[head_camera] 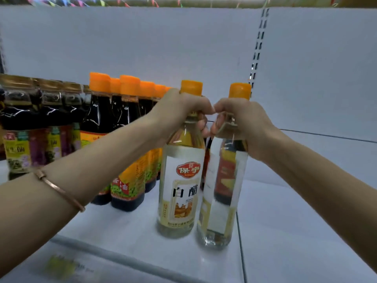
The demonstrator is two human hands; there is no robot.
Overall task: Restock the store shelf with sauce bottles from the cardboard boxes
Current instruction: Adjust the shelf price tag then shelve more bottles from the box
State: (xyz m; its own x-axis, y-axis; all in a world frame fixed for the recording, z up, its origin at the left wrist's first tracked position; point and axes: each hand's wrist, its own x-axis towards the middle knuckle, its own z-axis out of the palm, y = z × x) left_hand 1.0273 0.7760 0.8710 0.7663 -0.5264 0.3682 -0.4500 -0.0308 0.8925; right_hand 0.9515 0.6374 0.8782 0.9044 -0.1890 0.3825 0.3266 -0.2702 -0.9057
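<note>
White shelf board [126, 231] runs under everything, with a pale back panel [142, 43] behind and a slotted upright [257, 48] off to the right. From my head view, rows of dark sauce bottles [124, 139] with orange caps fill the left of the shelf, and darker gold-capped ones [22, 127] sit further left.

My left hand [183, 111] is curled round the neck of a clear vinegar bottle [180, 193], just under its orange cap. My right hand [242, 127] grips the neck of a second clear bottle [221, 201] the same way. My knuckles nearly meet in the middle. Both bottles stand upright, long axis vertical, side by side and all but touching; whether their bases are fully down on the board I cannot quite tell, though they look seated.

What matters next, I'd judge: the bottles hang straight below my fingers, and the dark row lies to their left, nearest my left hand. That bottle would slide in first, its label facing me.
</note>
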